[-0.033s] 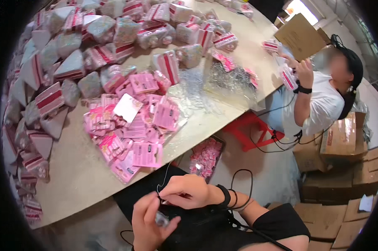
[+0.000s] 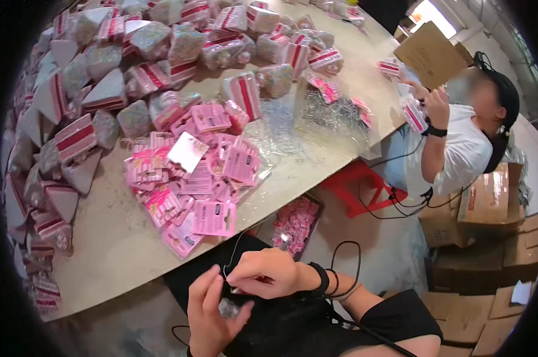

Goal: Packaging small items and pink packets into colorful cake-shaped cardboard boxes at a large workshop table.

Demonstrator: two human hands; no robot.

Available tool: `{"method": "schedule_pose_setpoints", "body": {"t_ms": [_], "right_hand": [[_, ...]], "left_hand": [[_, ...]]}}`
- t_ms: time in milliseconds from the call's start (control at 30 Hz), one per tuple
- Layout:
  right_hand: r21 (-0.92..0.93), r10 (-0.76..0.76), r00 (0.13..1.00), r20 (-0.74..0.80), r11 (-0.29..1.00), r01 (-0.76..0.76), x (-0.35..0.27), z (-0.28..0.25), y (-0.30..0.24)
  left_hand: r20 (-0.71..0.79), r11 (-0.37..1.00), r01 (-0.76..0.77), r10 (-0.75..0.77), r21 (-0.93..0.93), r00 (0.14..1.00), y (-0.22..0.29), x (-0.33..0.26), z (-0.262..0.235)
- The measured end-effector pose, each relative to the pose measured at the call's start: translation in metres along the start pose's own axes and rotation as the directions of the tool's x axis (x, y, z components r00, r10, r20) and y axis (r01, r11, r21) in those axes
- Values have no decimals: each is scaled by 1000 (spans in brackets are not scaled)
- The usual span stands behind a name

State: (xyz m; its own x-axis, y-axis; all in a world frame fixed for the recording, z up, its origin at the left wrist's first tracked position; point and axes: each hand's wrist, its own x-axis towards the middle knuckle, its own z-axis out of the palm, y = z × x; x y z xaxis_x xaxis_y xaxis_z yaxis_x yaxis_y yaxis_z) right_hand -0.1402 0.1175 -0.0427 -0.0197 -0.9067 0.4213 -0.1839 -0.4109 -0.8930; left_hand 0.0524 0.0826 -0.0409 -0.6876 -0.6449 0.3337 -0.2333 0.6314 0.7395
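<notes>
Low in the view, my two hands meet in front of my dark clothing. My right hand (image 2: 266,273) is closed, thumb and index finger pinching a thin pale cord (image 2: 234,249) that runs up toward the table edge. Beside it, my left hand (image 2: 208,315) has its index and middle fingertips at the cord near the right fingertips, with its thumb held apart. A small clear plastic piece (image 2: 228,308) shows inside the curl of the left hand; its kind and how it is held are partly hidden. On the table lies a pile of pink printed cards (image 2: 212,172).
Wrapped toy cake slices (image 2: 75,140) heap along the table's (image 2: 111,250) left and far side. Clear plastic bags (image 2: 334,116) lie farther right. Below the edge stands a tray of small pink pieces (image 2: 295,223). A co-worker (image 2: 459,134) sits right, near a red stool (image 2: 355,184) and cartons (image 2: 471,256).
The scene has shifted slightly right in the view. My left fingertips have moved a little up and left, and its thumb a little up. The co-worker's hands have moved slightly.
</notes>
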Motion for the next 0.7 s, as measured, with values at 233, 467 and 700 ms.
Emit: {"method": "schedule_pose_setpoints", "body": {"t_ms": [233,467,700], "right_hand": [[223,53,991,121,972,-79,1,8,-9],[265,83,985,149,957,-121,-6,8,-3],[267,133,952,276,941,-209,-1,-4,6]], "left_hand": [[-85,904,44,-88,-425,993,-5,-5,-6],[-63,917,110,-145,-383,987,2,4,-13],[-12,847,237,-276,-476,961,-5,3,-5]]}}
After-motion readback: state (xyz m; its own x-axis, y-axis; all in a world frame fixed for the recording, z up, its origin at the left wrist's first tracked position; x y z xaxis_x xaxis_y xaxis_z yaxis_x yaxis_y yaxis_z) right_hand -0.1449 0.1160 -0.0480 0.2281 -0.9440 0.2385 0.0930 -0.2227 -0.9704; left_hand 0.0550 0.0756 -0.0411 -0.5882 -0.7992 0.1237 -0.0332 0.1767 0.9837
